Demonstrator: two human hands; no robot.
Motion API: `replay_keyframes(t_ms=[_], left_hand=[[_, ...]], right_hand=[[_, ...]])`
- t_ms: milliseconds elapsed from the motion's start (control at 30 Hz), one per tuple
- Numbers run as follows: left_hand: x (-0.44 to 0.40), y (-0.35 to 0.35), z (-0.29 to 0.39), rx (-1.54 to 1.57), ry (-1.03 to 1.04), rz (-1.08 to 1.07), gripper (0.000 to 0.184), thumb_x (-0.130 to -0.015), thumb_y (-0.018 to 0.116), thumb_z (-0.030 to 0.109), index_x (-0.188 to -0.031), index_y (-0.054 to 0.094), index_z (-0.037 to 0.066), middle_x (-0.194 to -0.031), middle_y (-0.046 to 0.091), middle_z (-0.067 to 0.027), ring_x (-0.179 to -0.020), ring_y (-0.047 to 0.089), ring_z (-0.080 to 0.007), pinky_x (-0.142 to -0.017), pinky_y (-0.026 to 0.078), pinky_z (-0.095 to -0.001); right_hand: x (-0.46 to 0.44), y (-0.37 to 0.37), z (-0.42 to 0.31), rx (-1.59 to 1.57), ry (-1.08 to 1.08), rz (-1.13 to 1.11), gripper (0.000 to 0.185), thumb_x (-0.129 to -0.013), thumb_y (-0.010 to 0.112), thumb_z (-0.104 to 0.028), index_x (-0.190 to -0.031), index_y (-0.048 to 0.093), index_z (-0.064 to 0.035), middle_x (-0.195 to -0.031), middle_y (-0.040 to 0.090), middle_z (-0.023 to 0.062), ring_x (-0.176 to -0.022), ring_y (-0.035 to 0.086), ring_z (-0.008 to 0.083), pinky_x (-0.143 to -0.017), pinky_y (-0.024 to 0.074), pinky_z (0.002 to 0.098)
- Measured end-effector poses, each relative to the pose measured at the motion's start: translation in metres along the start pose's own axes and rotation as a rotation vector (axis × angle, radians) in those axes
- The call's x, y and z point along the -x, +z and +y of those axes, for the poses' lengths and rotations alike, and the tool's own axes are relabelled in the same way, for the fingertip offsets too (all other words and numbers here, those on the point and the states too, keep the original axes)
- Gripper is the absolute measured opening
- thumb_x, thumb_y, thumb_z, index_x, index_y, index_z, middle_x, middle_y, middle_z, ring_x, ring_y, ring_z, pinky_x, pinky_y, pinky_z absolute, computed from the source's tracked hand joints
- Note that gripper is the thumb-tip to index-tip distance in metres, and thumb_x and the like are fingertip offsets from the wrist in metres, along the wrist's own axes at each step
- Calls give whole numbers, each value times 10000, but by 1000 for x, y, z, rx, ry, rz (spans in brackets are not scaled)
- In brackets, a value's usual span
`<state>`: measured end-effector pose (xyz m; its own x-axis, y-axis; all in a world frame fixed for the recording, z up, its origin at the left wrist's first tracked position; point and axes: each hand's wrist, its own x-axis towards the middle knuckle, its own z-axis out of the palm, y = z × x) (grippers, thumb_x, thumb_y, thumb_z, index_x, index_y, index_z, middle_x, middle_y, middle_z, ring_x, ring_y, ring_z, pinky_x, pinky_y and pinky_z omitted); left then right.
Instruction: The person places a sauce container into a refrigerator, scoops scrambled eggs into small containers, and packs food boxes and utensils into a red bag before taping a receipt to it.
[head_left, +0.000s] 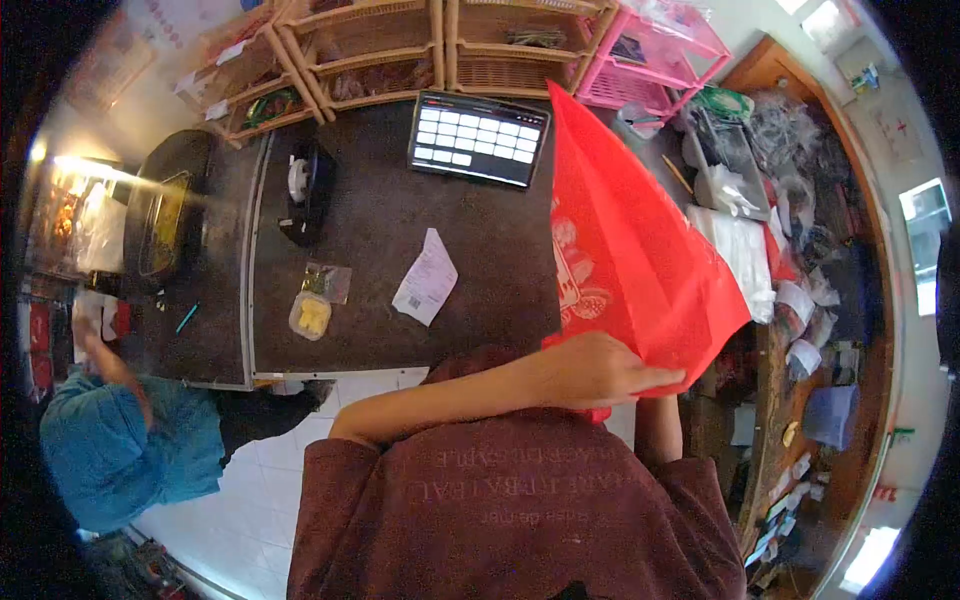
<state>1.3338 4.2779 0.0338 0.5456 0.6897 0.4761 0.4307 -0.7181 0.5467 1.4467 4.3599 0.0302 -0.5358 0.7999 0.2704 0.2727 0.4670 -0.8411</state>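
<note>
A large red bag (pixel 640 240) with a pale printed design stands up in front of my body, slanting to the right. My left hand (pixel 592 370) reaches across my chest and grips the bag's near lower edge, its fingers pointing right along the red material. My right forearm (pixel 660 425) goes up behind the bag, and the right hand is hidden by it. A creased paper receipt (pixel 428 278) lies on the dark table (pixel 360 220) left of the bag. Beyond it a tablet (pixel 478 140) shows a lit grid.
A yellow-filled tub (pixel 310 315), small packet (pixel 330 282) and black tape dispenser (pixel 303 190) sit on the left. Tan racks (pixel 365 55) and a pink rack (pixel 655 60) line the back. Plastic bags (pixel 735 255) crowd the right. A person in teal (pixel 140 440) works at far left.
</note>
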Motion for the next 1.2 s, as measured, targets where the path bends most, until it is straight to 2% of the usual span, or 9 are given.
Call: replay_keyframes(t_ms=[133,233,367,533,733,833,967,1000,1200], left_hand=[[38,-5,-27,-34,-486,642,568,-679,588,116,-1215,416,37,-810,552,-197,-752,550,-340,-670,440,-399],[63,44,-64,114,-663,496,579,-663,587,85,-1200,399,-22,-961,536,-245,-863,524,-380,-766,422,-416],[49,35,-14,511,-497,550,386,-824,523,148,-1150,420,-29,-1016,541,-200,-923,537,-270,-821,401,-343],[61,23,-4,1343,-946,892,515,-856,494,128,-1290,239,22,-1052,516,-86,-947,498,-155,-816,402,-265],[73,23,-8,897,-804,1305,759,-831,488,68,-1352,-65,53,-1011,534,-83,-832,544,-144,-726,449,-269],[82,8,-9,658,-909,1180,843,-777,540,54,-1351,-77,68,-939,567,-103,-792,561,-146,-695,454,-270],[84,3,-13,-36,-998,670,537,-727,586,72,-1231,401,51,-811,613,-124,-748,601,-170,-695,466,-272],[92,9,-20,-215,-795,693,298,-712,607,165,-959,572,2,-755,599,-186,-653,587,-329,-567,456,-324],[92,-55,-11,-225,-1107,1002,209,-804,514,127,-929,591,-22,-674,573,-205,-597,577,-332,-523,425,-354]], right_hand=[[-32,3,10,78,19,-53,697,-622,698,-268,-1152,343,13,-1132,454,169,-1056,454,271,-891,355,353],[-46,14,19,150,15,-141,665,-633,687,-269,-1136,354,10,-1118,462,166,-1044,461,270,-882,360,353],[-64,34,26,293,-22,-291,623,-648,674,-271,-1116,369,7,-1099,472,162,-1028,470,268,-869,366,353],[-101,56,31,543,-119,-544,572,-667,656,-273,-1090,387,2,-1076,486,156,-1007,481,266,-853,374,353],[-105,84,36,718,-195,-707,512,-689,635,-276,-1060,410,-4,-1049,502,150,-983,494,263,-834,383,353],[-93,91,34,765,-215,-745,483,-700,625,-277,-1044,421,-7,-1035,510,146,-971,501,261,-825,387,353],[-96,91,32,787,-225,-791,445,-715,611,-279,-1024,436,-11,-1016,520,142,-954,510,260,-812,394,354],[-97,90,32,790,-224,-801,435,-719,608,-279,-1019,440,-11,-1012,523,141,-950,512,259,-809,395,354],[-90,111,30,846,-262,-802,383,-741,587,-282,-988,462,-17,-984,539,135,-926,526,256,-790,404,354]])
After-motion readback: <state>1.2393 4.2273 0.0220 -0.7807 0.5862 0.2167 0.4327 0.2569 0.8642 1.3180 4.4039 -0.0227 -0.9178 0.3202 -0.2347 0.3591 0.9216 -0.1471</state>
